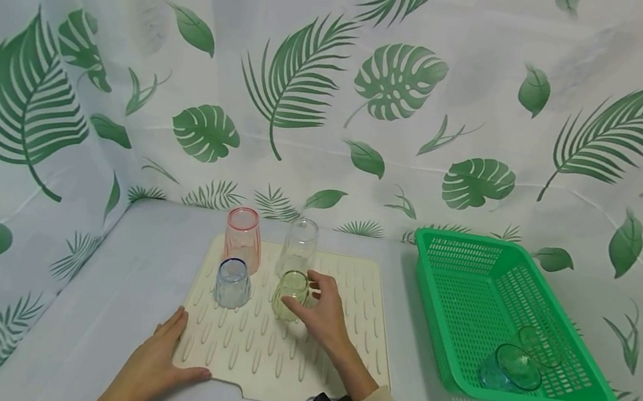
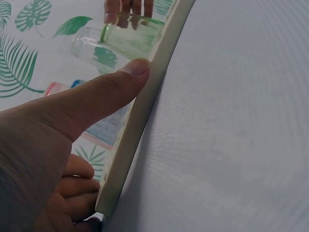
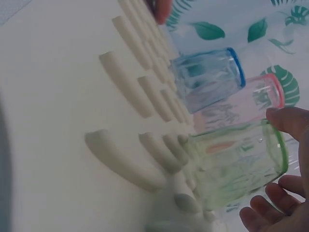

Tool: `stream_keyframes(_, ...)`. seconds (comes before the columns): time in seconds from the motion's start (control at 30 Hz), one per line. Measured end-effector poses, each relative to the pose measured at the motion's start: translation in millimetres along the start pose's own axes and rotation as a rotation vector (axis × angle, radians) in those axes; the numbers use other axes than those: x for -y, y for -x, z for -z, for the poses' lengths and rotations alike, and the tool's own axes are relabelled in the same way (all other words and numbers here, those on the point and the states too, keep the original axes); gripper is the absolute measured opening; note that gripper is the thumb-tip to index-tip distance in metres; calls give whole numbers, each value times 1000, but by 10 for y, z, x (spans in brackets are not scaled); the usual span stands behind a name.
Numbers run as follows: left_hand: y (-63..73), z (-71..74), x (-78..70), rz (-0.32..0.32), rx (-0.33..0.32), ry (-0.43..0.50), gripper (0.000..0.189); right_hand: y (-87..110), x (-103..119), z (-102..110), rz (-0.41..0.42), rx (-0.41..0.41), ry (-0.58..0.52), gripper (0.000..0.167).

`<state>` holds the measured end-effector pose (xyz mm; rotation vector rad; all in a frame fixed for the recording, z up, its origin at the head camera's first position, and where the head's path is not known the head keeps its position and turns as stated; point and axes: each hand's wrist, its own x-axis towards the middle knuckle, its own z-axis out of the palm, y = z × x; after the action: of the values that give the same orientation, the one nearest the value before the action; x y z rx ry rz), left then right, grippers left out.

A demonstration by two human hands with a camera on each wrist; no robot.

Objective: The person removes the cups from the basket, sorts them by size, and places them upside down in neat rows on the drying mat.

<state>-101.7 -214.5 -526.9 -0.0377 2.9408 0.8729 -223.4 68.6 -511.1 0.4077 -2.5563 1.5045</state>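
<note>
A clear glass with a green rim [image 1: 290, 296] stands upright on a cream ridged drying mat [image 1: 269, 387]. My right hand [image 1: 325, 312] pinches this glass near its rim, thumb on one side and fingers on the other. At the mat's front left corner rests my left hand [image 1: 151, 355], its thumb [image 2: 111, 92] along the front edge and its fingers against the left edge. A blue-rimmed glass [image 1: 232, 288] stands to the left of the green one. Behind them on the mat are a tall red-rimmed glass [image 1: 243, 244] and a tall clear glass [image 1: 299, 246].
To the right is a green perforated plastic basket [image 1: 435, 314]. A bluish glass [image 1: 511, 371] and a greenish one [image 1: 539, 345] lie in its near end. White table cloth [image 1: 124, 268] surrounds the mat, and a leaf-patterned curtain [image 1: 300, 176] hangs behind.
</note>
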Motion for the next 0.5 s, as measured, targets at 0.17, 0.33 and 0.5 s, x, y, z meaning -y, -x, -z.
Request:
stream_keyframes(0.17,-1,4,-4,-7,-1,-4,128,8,65,117,34,-20,-3,68)
stream_keyframes(0.33,-3,11,-13,0,8,0,128,27,165,255,49,-50,22,68)
stream_keyframes(0.5,-5,15,-36,4,13,-6,127,57,251,398,71,-83,26,66)
